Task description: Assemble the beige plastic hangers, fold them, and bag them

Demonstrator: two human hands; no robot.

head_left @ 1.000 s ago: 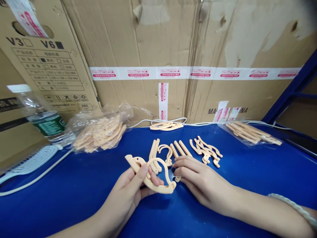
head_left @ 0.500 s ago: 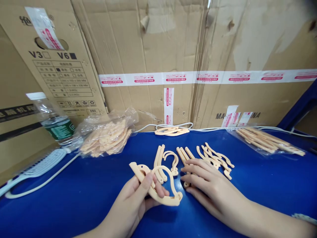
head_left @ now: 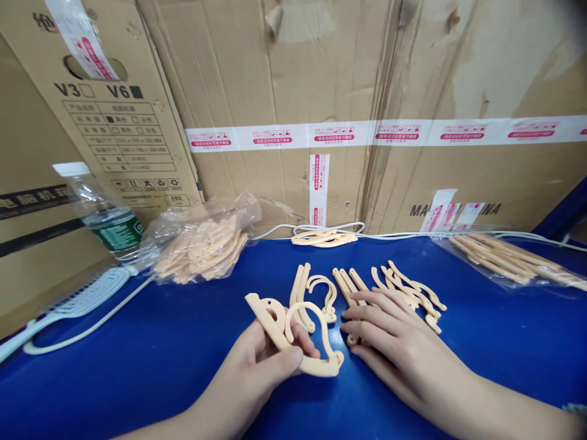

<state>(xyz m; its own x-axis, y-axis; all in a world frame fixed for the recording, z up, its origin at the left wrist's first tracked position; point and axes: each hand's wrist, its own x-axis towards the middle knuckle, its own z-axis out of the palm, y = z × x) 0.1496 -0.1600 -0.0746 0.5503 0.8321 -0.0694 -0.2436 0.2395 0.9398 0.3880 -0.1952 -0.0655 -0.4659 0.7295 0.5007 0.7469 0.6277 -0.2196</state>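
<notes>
My left hand (head_left: 273, 363) is closed around a partly assembled beige plastic folding hanger (head_left: 316, 365), thumb pressed on its arm. The curved hook stands up from the arm's right end. My right hand (head_left: 398, 336) lies palm down with fingers stretched over several straight beige strips (head_left: 343, 284), covering their near ends. Between the hands are two more long strips (head_left: 300, 290) and a few hook pieces (head_left: 330, 296). Just beyond the right hand is a loose pile of wavy hook pieces (head_left: 415, 284).
Behind the blue tabletop (head_left: 151, 379) stand cardboard boxes (head_left: 275, 85). At left are a water bottle (head_left: 114, 229), a hairbrush (head_left: 92, 296) and a bag of beige parts (head_left: 202, 247). A bag of strips (head_left: 504, 256) lies far right; a white cable (head_left: 403, 236) runs along the back.
My left thumb has slid down and right along the hanger arm, and the hanger has turned slightly in that hand. My right hand stays over the strips. The view has shifted a little.
</notes>
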